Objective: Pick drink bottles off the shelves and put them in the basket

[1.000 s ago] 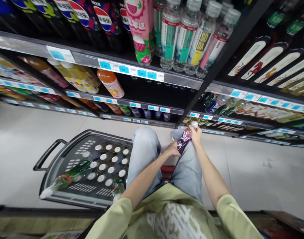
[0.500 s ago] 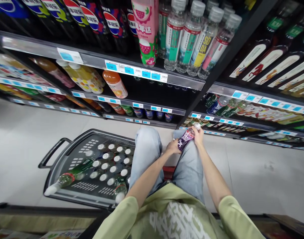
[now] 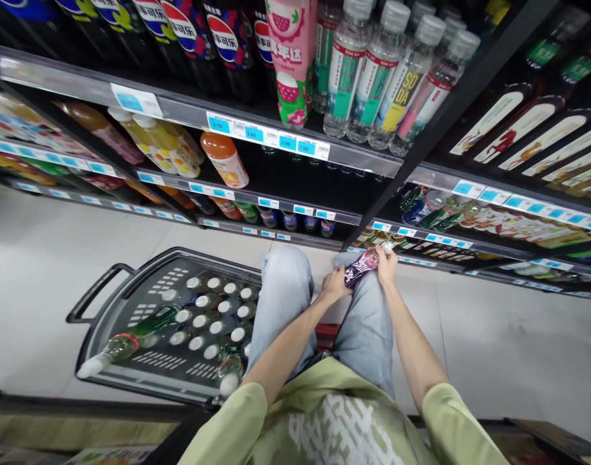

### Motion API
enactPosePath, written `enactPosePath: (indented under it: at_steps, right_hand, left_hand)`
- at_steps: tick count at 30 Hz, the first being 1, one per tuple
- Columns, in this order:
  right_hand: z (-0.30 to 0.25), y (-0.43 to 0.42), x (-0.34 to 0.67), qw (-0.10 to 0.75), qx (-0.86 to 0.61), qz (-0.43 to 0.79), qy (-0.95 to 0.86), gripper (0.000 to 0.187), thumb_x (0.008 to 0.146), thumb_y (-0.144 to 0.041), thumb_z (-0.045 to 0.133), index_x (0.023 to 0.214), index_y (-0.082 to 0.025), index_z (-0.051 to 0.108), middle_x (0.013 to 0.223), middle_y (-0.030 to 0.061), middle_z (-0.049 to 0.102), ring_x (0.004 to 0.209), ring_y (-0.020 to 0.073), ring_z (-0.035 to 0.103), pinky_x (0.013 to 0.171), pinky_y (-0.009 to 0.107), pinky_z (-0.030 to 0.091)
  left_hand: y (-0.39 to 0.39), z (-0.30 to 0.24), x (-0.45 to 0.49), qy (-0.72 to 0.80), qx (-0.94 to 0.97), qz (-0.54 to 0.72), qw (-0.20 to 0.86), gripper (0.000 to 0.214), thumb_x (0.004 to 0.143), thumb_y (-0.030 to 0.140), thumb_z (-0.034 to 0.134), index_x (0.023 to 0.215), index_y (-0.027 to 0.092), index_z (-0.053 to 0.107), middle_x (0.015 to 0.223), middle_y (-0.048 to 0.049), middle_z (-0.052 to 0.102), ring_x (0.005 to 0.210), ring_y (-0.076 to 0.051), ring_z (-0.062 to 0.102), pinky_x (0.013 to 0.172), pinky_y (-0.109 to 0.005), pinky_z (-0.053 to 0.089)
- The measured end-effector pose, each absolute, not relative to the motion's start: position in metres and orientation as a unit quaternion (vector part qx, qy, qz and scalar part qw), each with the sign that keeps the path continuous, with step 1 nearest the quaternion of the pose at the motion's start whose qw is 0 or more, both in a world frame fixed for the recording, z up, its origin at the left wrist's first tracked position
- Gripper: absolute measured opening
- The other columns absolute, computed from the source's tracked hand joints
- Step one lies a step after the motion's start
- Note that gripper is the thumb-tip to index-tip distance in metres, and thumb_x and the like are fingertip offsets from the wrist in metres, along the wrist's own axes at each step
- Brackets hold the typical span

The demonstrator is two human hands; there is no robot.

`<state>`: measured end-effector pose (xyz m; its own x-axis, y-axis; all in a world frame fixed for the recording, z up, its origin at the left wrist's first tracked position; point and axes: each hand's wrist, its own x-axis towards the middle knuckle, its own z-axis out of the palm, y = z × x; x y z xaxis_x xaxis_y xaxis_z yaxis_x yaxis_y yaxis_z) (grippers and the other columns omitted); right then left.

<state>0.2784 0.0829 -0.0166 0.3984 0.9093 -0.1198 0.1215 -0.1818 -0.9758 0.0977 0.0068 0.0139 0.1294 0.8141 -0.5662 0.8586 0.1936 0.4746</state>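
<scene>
A drink bottle with a dark purple label and a white cap lies tilted above my right knee. My left hand is closed around its bottom end. At the neck, just under the cap, my right hand grips it with fingers wrapped round. To my left stands a dark grey shopping basket holding several upright white-capped bottles. A green bottle lies slanting across them, its white cap near the basket's rim. Another green bottle leans at the basket's near right corner.
Drink shelves stretch across the front, with cola bottles, soda water bottles and an orange juice bottle. Dark bottles fill the right bay. The basket's handle sticks out leftward. Behind me runs another shelf edge.
The view has shifted slightly, so the shelf goods sit a little further right and the basket a little further left. Both hands keep hold of the purple-labelled bottle, which looks tilted slightly flatter.
</scene>
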Motion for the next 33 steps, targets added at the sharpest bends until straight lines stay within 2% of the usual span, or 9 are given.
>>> enactPosePath:
  at_steps: [8, 21, 29, 33]
  right_hand:
    - [-0.015, 0.087, 0.278, 0.462, -0.739, 0.29, -0.395, 0.054, 0.072, -0.066, 0.071, 0.082, -0.013, 0.078, 0.064, 0.0045, 0.068, 0.067, 0.0227, 0.058, 0.069, 0.035, 0.047]
    - [-0.019, 0.086, 0.282, 0.494, -0.721, 0.301, -0.381, 0.056, 0.072, -0.065, 0.07, 0.086, -0.012, 0.079, 0.071, 0.0075, 0.073, 0.074, 0.0255, 0.065, 0.074, 0.036, 0.051]
    - [-0.017, 0.086, 0.281, 0.477, -0.731, 0.298, -0.387, 0.051, 0.073, -0.064, 0.071, 0.08, -0.014, 0.077, 0.061, 0.0049, 0.069, 0.071, 0.0262, 0.066, 0.07, 0.035, 0.051]
    - [-0.024, 0.087, 0.284, 0.534, -0.703, 0.332, -0.333, 0.048, 0.069, -0.062, 0.075, 0.082, -0.015, 0.076, 0.071, 0.0063, 0.073, 0.08, 0.0282, 0.069, 0.076, 0.038, 0.055]
  left_hand:
    - [0.008, 0.012, 0.098, 0.656, 0.644, -0.03, 0.392, 0.08, 0.079, 0.039, 0.084, 0.146, 0.018, 0.046, 0.135, -0.0188, 0.068, 0.123, -0.037, 0.07, 0.101, -0.04, 0.056]
    - [0.007, 0.017, 0.098, 0.654, 0.652, -0.023, 0.384, 0.077, 0.08, 0.037, 0.081, 0.146, 0.019, 0.047, 0.136, -0.0181, 0.067, 0.121, -0.038, 0.071, 0.1, -0.041, 0.056]
    - [0.007, 0.022, 0.098, 0.658, 0.648, -0.019, 0.384, 0.074, 0.079, 0.034, 0.081, 0.144, 0.019, 0.049, 0.135, -0.0173, 0.068, 0.12, -0.037, 0.071, 0.099, -0.04, 0.057]
    - [0.008, 0.029, 0.097, 0.656, 0.652, 0.001, 0.38, 0.069, 0.078, 0.03, 0.081, 0.141, 0.018, 0.053, 0.132, -0.0176, 0.069, 0.117, -0.037, 0.072, 0.098, -0.042, 0.057]
